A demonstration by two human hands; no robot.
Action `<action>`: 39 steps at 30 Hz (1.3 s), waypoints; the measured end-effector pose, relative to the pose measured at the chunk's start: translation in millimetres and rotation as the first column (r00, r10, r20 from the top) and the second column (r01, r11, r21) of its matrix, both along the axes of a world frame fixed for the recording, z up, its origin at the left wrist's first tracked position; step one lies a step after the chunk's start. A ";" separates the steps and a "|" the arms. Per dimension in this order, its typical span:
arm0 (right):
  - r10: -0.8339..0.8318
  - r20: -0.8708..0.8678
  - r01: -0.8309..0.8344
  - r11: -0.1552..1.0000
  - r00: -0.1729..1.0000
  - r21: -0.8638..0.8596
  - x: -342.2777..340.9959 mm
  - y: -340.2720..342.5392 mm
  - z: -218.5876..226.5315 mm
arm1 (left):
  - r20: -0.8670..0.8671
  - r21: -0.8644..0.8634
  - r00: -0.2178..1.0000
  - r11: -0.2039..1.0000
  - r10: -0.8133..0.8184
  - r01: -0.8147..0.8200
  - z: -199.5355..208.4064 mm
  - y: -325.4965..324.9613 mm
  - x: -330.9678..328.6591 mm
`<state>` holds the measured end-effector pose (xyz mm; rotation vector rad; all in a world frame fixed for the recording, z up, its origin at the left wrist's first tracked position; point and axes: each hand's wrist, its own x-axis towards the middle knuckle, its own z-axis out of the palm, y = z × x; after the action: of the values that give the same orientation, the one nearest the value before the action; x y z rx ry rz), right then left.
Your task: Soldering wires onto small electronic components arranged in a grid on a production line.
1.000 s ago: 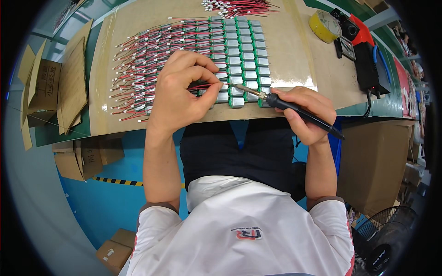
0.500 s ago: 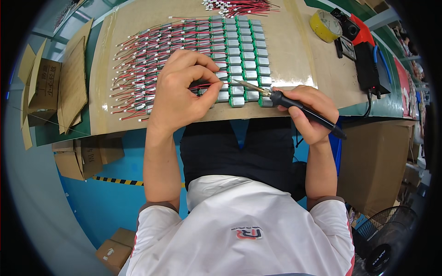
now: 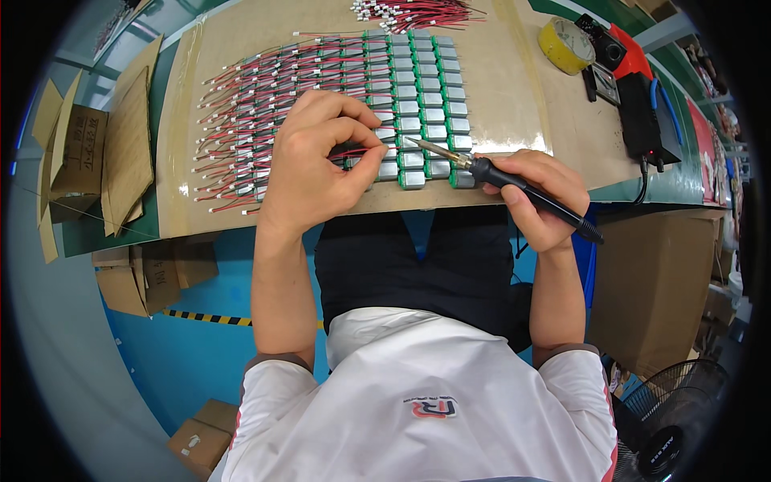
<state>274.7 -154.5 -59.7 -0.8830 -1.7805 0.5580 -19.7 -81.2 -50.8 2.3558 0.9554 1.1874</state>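
Rows of small silver battery cells (image 3: 430,99) with green ends lie close together on the cardboard-covered table. Many of them carry red and black wire leads with white plugs. Over the near part of the rows, my left hand (image 3: 317,161) pinches a red-and-black wire lead (image 3: 352,151) between thumb and forefinger. Its tip end is at a cell's green edge. My right hand (image 3: 552,193) grips the black handle of a soldering iron (image 3: 491,174). The iron's metal tip points left, close to the left fingertips; whether it touches the joint cannot be made out.
Loose wire leads (image 3: 414,14) are heaped at the far edge. Far right are a yellow tape roll (image 3: 565,45) and a black power unit (image 3: 642,120) with a cord. Cardboard boxes (image 3: 80,153) stand at the left, and a fan (image 3: 671,418) is at the lower right.
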 end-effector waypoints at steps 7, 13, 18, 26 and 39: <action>-0.043 -0.077 0.038 0.997 0.996 -0.061 0.9 -2.1 1.7 | 0.011 -0.020 1.000 1.000 0.003 -0.003 -0.3 0.7 0.3; -0.302 -0.134 0.301 0.953 0.944 -0.024 15.4 21.5 2.6 | 0.025 -0.053 1.000 0.999 0.014 -0.013 -1.9 -2.7 -0.1; -0.646 0.139 0.573 0.742 0.751 0.349 54.2 59.7 20.3 | 0.039 -0.036 0.999 0.999 0.003 -0.001 -0.1 -4.2 -0.9; -0.732 0.314 0.602 0.678 0.604 0.422 74.3 73.9 7.0 | 0.008 -0.033 1.000 0.999 -0.002 0.002 -1.2 -2.9 -1.0; -0.465 0.031 0.457 0.878 0.885 0.145 -1.4 45.7 0.6 | -0.078 -0.086 0.996 0.996 -0.039 0.033 13.0 -5.0 -2.3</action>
<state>273.3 -108.8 -59.1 -1.1943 -1.5651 0.0969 -22.1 -86.2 -37.8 2.3582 0.9649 1.0265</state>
